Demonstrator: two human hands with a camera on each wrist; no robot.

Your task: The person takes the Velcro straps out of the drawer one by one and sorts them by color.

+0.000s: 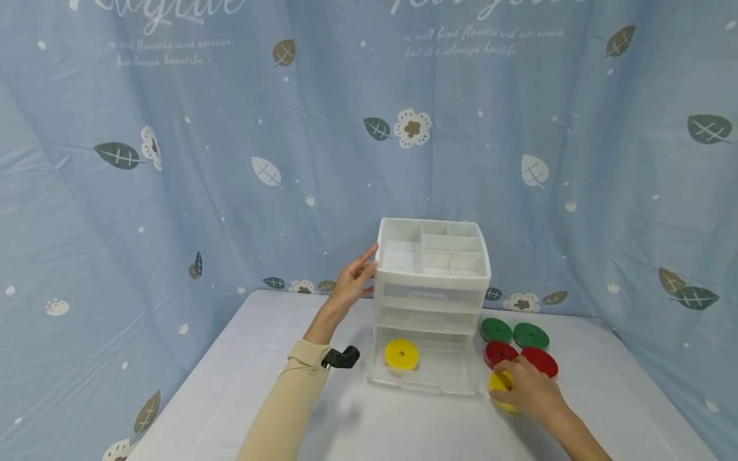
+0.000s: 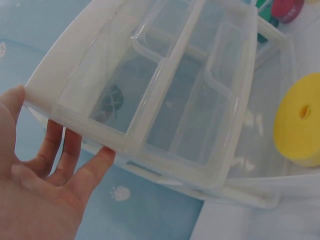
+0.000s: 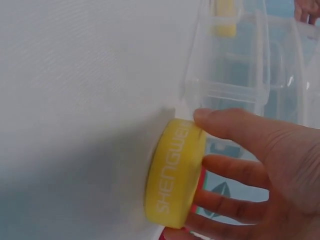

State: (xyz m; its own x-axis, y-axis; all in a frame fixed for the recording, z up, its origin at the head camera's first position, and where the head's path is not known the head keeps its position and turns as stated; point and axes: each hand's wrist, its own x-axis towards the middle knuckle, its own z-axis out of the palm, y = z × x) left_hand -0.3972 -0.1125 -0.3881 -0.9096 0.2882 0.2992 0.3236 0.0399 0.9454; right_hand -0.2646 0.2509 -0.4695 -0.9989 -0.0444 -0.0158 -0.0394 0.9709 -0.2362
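A white storage unit (image 1: 429, 280) with clear drawers stands on the table. My left hand (image 1: 348, 283) rests against its left side, the fingers fairly straight and the thumb at the upper edge. The bottom drawer (image 1: 444, 381) is pulled out and contains a yellow tape roll (image 1: 401, 356). To the right of the drawer, my right hand (image 1: 535, 392) grips a second yellow tape roll (image 3: 172, 175) between thumb and fingers. This roll has white lettering on its edge and seems tilted in the right wrist view. Its underside is hidden.
Two red tape rolls, one on the left (image 1: 499, 353) and one on the right (image 1: 542, 362), lie just beyond my right hand. Two green rolls, left (image 1: 496, 330) and right (image 1: 531, 335), are behind them. A patterned blue curtain (image 1: 323, 192) hangs behind the white-covered table (image 1: 254, 358).
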